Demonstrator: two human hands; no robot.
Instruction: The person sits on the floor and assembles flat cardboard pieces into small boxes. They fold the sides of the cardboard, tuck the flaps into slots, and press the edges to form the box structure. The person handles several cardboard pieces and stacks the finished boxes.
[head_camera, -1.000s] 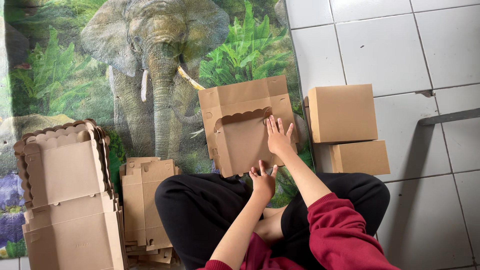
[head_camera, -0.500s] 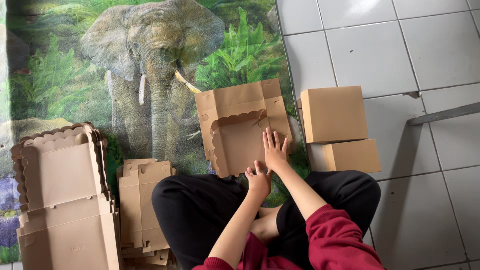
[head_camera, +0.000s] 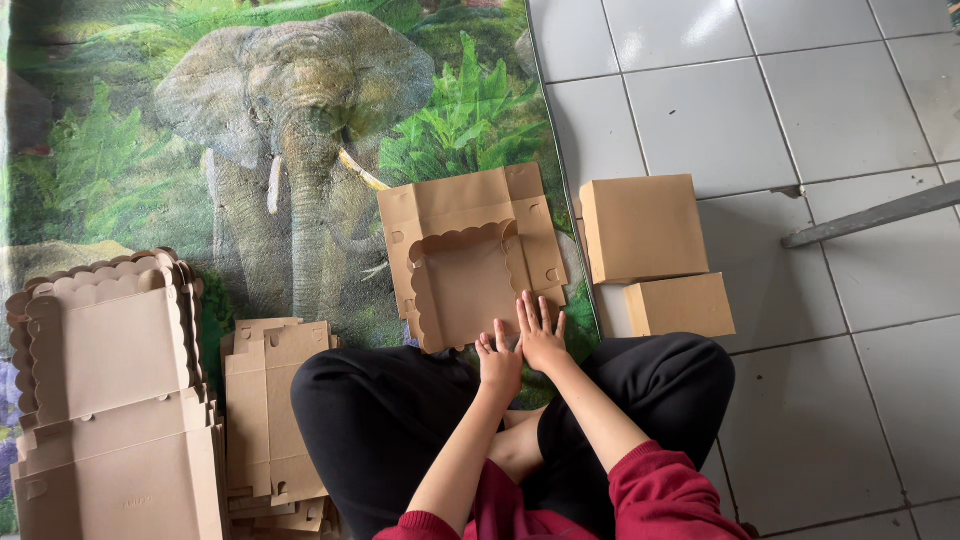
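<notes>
Both my hands lie flat and open, holding nothing: right hand (head_camera: 541, 333) presses the box blank's (head_camera: 470, 255) near edge, left hand (head_camera: 499, 362) just behind it

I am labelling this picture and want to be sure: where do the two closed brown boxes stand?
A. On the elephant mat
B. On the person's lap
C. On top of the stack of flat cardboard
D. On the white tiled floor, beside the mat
D: the larger closed box and the smaller closed box both rest on the white tiled floor, just past the edge of the elephant mat.
</notes>
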